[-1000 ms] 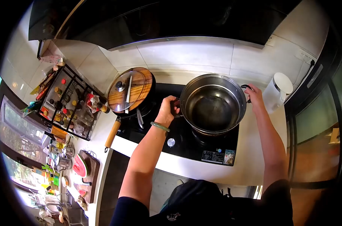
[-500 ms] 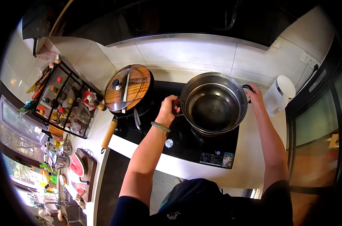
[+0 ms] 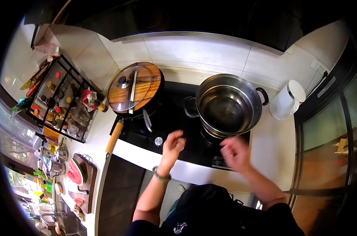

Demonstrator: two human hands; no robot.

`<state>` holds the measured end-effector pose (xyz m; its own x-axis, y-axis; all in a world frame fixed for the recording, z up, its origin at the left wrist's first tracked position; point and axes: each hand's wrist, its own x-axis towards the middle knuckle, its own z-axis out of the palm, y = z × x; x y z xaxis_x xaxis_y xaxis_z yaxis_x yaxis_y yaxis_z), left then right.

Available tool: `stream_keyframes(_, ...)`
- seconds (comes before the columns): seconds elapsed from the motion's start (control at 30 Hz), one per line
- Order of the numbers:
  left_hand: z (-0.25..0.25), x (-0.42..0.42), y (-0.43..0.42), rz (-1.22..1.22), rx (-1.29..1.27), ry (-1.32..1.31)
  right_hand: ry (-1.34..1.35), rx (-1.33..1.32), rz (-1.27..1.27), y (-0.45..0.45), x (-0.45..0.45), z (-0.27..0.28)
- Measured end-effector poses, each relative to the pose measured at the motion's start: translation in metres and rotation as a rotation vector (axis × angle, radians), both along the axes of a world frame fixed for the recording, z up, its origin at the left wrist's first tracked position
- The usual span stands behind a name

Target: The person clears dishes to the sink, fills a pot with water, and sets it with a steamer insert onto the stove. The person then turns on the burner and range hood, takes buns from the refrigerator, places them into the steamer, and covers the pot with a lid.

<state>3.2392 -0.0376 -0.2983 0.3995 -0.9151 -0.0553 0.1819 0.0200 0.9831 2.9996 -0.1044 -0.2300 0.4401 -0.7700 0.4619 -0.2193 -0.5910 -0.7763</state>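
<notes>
Two-handled steel cooking pot [image 3: 229, 104]: While it stands upright right of centre in the frame, on the black cooktop [image 3: 174, 100], neither hand is on its handles.
Left hand [image 3: 173, 144]: below the frame's centre, near the silver knob [image 3: 158, 141], fingers loosely bent, nothing visible between them.
Right hand [image 3: 236, 152]: just below the pot in the frame, blurred; the fingers look half curled around nothing, but their exact spacing cannot be told.
Pot's weight: probably moderate when bare, since the body is wide and deep; distinctly heavier if filled.
Pot's inside: dark and reflective; whether liquid lies there cannot be told.
Pot's wall: metal, so likely stiff and hard to break, though the polished surface may feel slippery, especially wet.
Pot's handles: best held by both black loops together, the left loop [image 3: 188, 108] near the frame's centre and the right loop [image 3: 262, 96] towards the right; a single-loop lift would probably tip it.
Pot's rim: a poorer hold, likely thin and perhaps hot.
Wooden-handled pan [image 3: 114, 137]: left of centre, under a round wooden board [image 3: 151, 88], a glass lid [image 3: 123, 96] and chopsticks [image 3: 133, 90].
White pitcher [image 3: 284, 104]: right side of the frame, beside the pot.
</notes>
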Motion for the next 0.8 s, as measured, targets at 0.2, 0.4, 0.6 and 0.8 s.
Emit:
stream_keyframes(0.2,-0.046,0.05,0.185,0.105,0.332,0.004,0.355,-0.003,0.121,0.031,0.121,-0.105)
stream_keyframes(0.4,-0.062,0.1,0.326,0.592,0.397,0.198,0.961,-0.037,0.063,0.037,0.193,-0.133)
stream_keyframes(0.6,-0.082,0.119,0.38,0.748,0.298,0.331,1.128,-0.032,-0.034,0.041,0.21,-0.127)
stream_keyframes(0.8,-0.108,0.138,0.405,0.803,0.277,0.379,1.288,0.043,-0.066,0.028,0.212,-0.125)
